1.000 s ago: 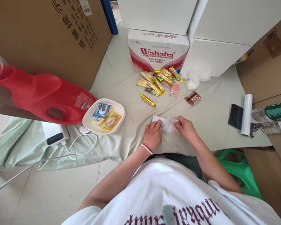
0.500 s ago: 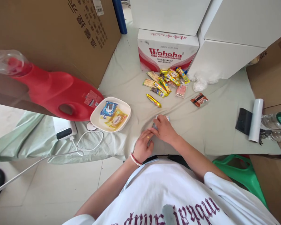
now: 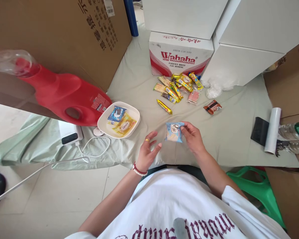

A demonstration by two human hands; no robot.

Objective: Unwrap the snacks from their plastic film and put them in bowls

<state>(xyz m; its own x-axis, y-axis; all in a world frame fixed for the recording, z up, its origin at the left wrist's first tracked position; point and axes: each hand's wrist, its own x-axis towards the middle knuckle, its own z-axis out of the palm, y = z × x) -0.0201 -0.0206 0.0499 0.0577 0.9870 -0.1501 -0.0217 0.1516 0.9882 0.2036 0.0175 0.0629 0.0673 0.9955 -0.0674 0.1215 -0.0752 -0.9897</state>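
A light blue snack packet [image 3: 174,132] with a cartoon print is pinched at its right edge by my right hand [image 3: 192,135]. To its left, my left hand [image 3: 149,150] has its fingers apart and holds nothing; a ring and a beaded bracelet show on it. Beyond the left hand, a white bowl [image 3: 137,122] holds a dark blue packet [image 3: 117,114] and a yellow packet [image 3: 125,125]. Farther back lies a pile of small wrapped snacks [image 3: 180,85], with one yellow stick-shaped packet [image 3: 164,106] nearer me and a brown packet [image 3: 212,107] to the right.
A red jug [image 3: 72,96] leans beside the bowl, near a white power bank [image 3: 70,132] with its cable. A Wahaba-style water carton [image 3: 180,54] stands at the back. Crumpled clear plastic [image 3: 218,87] lies by the white boxes. A white roll [image 3: 273,130] and bottles lie right.
My hands have moved apart. The blue packet, mostly covered by my fingers before, now shows its printed face in my right hand. My left hand has opened.
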